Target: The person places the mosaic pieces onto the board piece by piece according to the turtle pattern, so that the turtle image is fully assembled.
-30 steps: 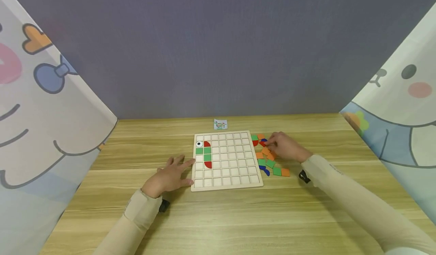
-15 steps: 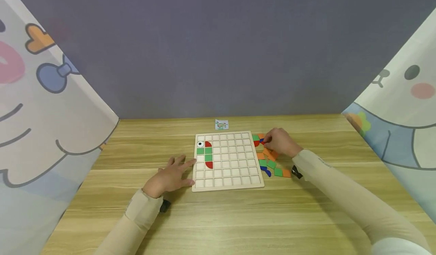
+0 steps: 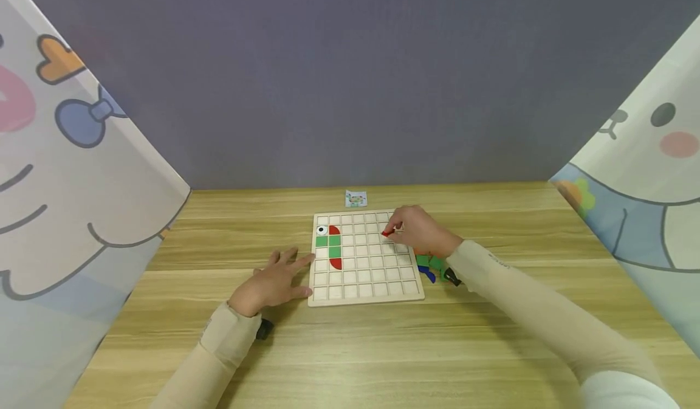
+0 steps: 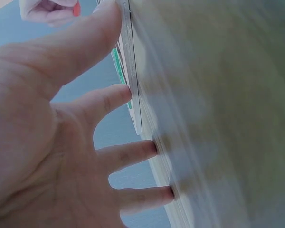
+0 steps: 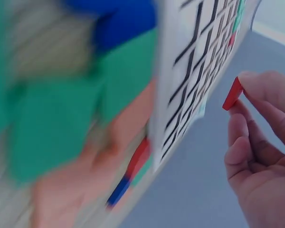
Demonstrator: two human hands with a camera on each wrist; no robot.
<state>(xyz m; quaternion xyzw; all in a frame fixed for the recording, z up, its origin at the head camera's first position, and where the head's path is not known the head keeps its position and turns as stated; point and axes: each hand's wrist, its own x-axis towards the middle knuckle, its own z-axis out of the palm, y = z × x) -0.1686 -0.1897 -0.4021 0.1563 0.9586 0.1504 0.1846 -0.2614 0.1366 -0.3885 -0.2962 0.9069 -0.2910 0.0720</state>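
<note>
A pale wooden grid board [image 3: 366, 298] lies flat on the table. In its left columns sit an eye tile [image 3: 322, 230], green square tiles [image 3: 335, 251] and two red quarter-round tiles [image 3: 336, 264]. My left hand [image 3: 270, 284] rests with fingers spread at the board's left edge, thumb and forefinger touching it. My right hand [image 3: 421, 233] pinches a small red tile [image 5: 233, 94] between thumb and fingertips, held above the board's upper right cells. The right wrist view shows that tile apart from the board; its full outline is hidden.
Loose green, orange and blue tiles [image 3: 428, 273] lie along the board's right side, partly under my right forearm. A small picture card [image 3: 356, 199] lies behind the board. A grey wall panel [image 3: 361, 81] stands at the table's back edge.
My right hand has picked a red tile from the loose pile and carried it left over the board. The left hand stays at the board's edge.
</note>
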